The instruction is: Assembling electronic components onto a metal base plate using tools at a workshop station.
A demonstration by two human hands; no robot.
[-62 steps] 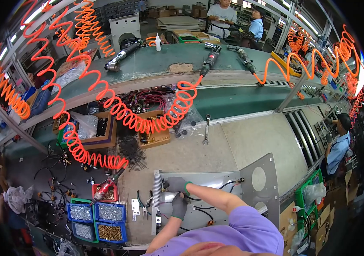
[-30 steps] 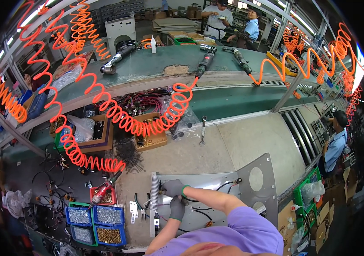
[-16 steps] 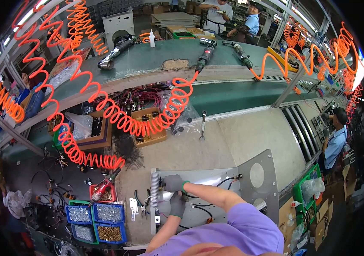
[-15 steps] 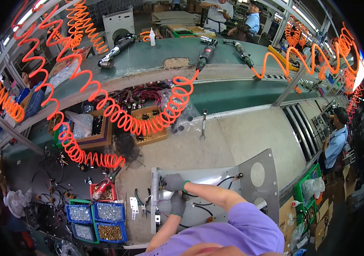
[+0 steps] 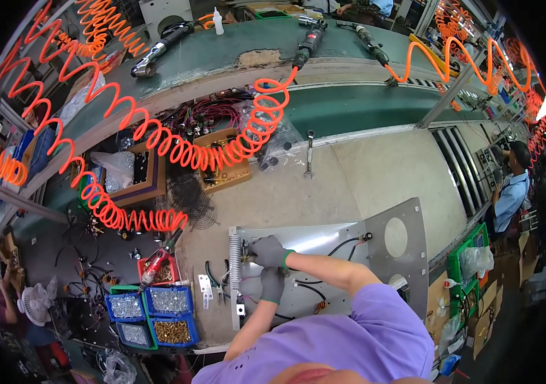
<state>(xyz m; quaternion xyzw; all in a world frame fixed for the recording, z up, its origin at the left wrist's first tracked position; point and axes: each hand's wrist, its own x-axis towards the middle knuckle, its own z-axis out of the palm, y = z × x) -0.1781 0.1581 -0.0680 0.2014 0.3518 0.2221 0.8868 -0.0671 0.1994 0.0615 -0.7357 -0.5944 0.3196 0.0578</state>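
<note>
A grey sheet-metal housing [image 5: 343, 240] lies in front of me, with black hoses and wires inside it. A coiled metallic tube [image 5: 236, 265] runs along its left wall. My right hand [image 5: 270, 251], in a grey glove with a green cuff, reaches to the inside of that wall; its curled fingers are at a small brass-coloured fitting [image 5: 245, 251]. Just below it, my left hand [image 5: 272, 285], gloved the same way, is closed close to the right wrist. What its fingers hold, if anything, is hidden.
Pliers [image 5: 217, 281] and a white perforated plate [image 5: 205, 291] lie left of the housing. Blue bins [image 5: 171, 315] hold small metal parts, beside a red air tool [image 5: 153, 269]. Beyond the housing lies a wrench [image 5: 310, 153]. Orange coiled hoses [image 5: 177, 150] hang across.
The view has tilted down, so the bench and housing sit differently in it. My right hand stays by the left wall; my left hand remains just below it.
</note>
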